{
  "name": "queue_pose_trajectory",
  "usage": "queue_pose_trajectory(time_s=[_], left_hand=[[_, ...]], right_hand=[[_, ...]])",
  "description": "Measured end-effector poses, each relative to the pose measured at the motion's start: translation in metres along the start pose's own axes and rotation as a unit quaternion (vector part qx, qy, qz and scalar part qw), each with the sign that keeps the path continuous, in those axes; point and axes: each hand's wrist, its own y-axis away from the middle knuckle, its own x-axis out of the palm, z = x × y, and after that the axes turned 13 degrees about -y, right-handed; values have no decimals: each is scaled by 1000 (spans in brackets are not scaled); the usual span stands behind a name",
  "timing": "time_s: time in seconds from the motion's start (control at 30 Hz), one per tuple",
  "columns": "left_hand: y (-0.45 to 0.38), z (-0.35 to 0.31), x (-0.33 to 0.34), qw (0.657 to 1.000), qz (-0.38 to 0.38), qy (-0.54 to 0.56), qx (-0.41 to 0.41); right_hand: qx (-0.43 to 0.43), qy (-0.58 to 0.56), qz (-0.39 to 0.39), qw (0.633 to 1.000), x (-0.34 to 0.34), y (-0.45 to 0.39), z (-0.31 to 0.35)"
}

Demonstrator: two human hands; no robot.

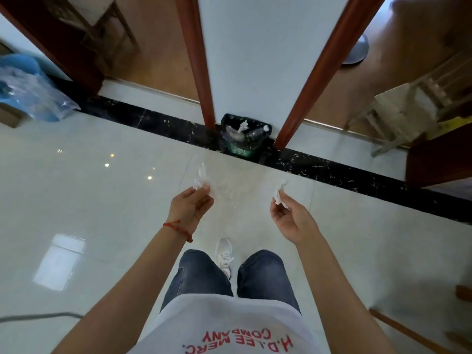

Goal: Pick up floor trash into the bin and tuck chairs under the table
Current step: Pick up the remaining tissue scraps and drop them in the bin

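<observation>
Left hand (192, 205) pinches crumpled plastic wrap (204, 178); right hand (290, 218) pinches a tissue wad (279, 191). Both held forward, centre frame, presumably toward the bin (244, 135) by the wall ahead.

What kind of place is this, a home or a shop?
Probably a home, in a tiled hall or living area: two wooden door frames open onto other rooms, a small lined bin stands against the wall, and a wooden chair sits in one doorway.
</observation>
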Motion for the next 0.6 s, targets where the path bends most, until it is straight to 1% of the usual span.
queue_pose_trajectory(time_s=[0.3, 0.6], left_hand=[[-84, -44, 33, 1000, -16, -6, -25], [-176, -80, 89, 999, -40, -4, -34]], right_hand=[[8, 8, -20, 1000, 65, -69, 42], [37, 46, -52, 997, 117, -160, 84]])
